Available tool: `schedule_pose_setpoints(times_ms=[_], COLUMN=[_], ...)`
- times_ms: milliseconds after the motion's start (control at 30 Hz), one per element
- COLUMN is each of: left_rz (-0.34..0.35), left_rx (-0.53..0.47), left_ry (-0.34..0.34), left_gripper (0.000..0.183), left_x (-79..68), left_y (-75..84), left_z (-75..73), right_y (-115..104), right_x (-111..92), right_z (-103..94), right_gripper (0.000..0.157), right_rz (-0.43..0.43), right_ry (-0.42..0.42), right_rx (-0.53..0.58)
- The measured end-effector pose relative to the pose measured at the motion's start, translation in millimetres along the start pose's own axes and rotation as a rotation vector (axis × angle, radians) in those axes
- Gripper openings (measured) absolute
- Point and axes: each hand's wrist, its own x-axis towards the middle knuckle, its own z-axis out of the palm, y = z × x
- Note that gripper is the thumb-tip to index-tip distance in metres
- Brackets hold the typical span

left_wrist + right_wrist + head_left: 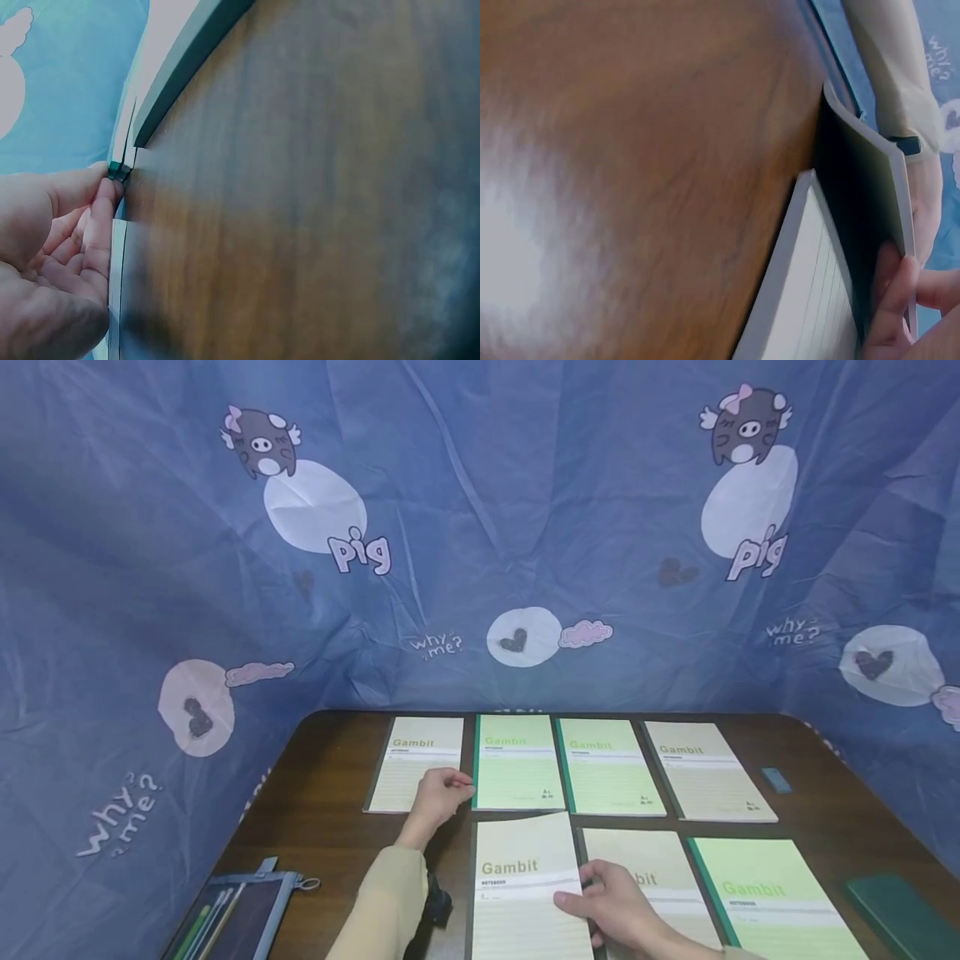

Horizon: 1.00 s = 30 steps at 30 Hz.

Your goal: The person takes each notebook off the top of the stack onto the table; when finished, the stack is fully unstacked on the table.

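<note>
My right hand point(611, 902) pinches the right edge of a cream notebook point(525, 852) with a dark spine. In the right wrist view this notebook point(881, 172) is raised and tilted off the table, thumb on one face and fingers on the other. My left hand point(438, 797) is at the lower left corner of a light green notebook point(517, 772) in the back row. In the left wrist view, its thumb and finger pinch that notebook's green spine corner point(116, 170). Another cream notebook point(408, 768) lies partly behind the left hand. A cream notebook point(641, 843) lies partly behind the right hand.
Further right in the back row lie a green notebook point(611, 777) and a cream notebook point(708, 781). A green notebook point(780, 902) lies front right, beside a dark green case point(903, 914). A small blue object point(776, 780) lies farther back. A pencil pouch point(251, 918) is front left.
</note>
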Motion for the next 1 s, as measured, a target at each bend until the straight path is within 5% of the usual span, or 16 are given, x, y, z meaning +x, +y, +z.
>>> schedule_pose_setpoints(times_ms=[1000], left_rz=[0.002], left_rx=[0.005], left_ry=[0.003], left_gripper=[0.011], left_x=[-3.6], left_y=[2.6], left_z=[-1.1], right_y=[2.0], right_x=[4.8], right_z=[-7.8], right_gripper=[0.041], right_rz=[-0.149], right_ry=[-0.036], right_rx=[-0.367])
